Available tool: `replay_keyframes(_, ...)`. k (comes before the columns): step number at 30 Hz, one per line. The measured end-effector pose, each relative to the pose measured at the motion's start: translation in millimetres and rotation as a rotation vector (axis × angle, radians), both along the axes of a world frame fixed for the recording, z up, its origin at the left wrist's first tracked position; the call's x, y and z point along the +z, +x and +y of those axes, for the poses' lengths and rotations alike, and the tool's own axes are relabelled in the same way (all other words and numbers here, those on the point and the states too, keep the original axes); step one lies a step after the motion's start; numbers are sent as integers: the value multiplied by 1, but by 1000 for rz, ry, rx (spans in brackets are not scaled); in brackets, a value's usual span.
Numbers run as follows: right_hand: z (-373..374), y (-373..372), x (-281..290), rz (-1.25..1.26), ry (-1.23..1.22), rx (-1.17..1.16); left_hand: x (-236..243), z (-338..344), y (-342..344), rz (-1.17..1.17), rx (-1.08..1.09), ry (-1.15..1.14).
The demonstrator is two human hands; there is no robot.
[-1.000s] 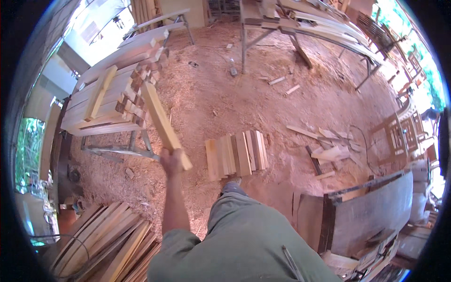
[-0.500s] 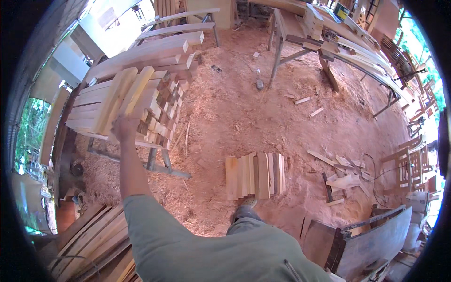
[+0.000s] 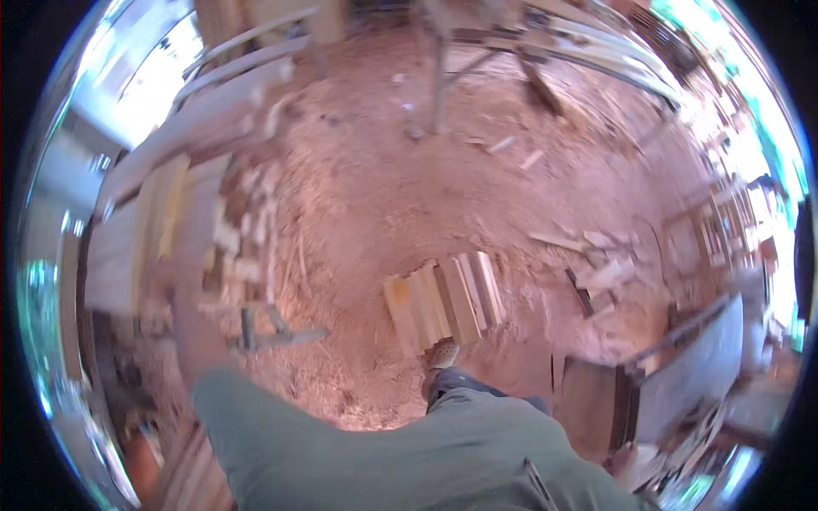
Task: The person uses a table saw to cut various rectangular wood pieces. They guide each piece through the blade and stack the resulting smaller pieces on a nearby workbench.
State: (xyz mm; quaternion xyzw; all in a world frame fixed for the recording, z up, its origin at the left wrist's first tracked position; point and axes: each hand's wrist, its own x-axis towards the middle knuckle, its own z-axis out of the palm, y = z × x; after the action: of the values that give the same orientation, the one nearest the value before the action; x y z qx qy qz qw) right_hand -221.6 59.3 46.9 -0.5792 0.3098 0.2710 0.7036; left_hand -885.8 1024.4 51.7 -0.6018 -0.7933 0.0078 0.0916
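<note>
My left arm reaches out to a stack of sawn wooden boards [image 3: 112, 255] at the left, raised on a low stand. My left hand [image 3: 168, 279] is at the near end of a yellowish board [image 3: 174, 209] lying on top. Motion smears its fingers, so their grip does not show. My right hand is out of view. A smaller pile of short wooden boards [image 3: 426, 302] lies on the floor ahead of me, close to my shoe [image 3: 444, 353].
Scrap wood [image 3: 607, 277] litters the floor at the right, beside a large box-like panel piece [image 3: 692, 379]. A workbench with timber [image 3: 588, 55] stands at the far right. Long beams [image 3: 200, 106] rest behind the left stack. Sawdust covers the floor [image 3: 366, 187].
My view has swung and tilted, so the scene sits lower left and blurred. My left hand stays by the near end of the top board, its arm shifted left in the picture.
</note>
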Motion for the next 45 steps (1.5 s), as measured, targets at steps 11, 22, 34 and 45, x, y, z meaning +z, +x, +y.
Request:
replay_keyframes(11,-8,-76,-74,-112,-1097,4,-205,-247,422,-224,-813,-603)
replay_keyframes(22,-149,24,-78,-415,-981,-431,-96,-747,759,-731,-2071,-1247)
replay_keyframes(34,-277,32,-95,-226,591,-898,-92,-984,799,-458,-1871,-1532)
replay_keyframes(45,-267,8,-99,-273,1033,-1000,-96,-1139,832,-533,-1408,-2356)
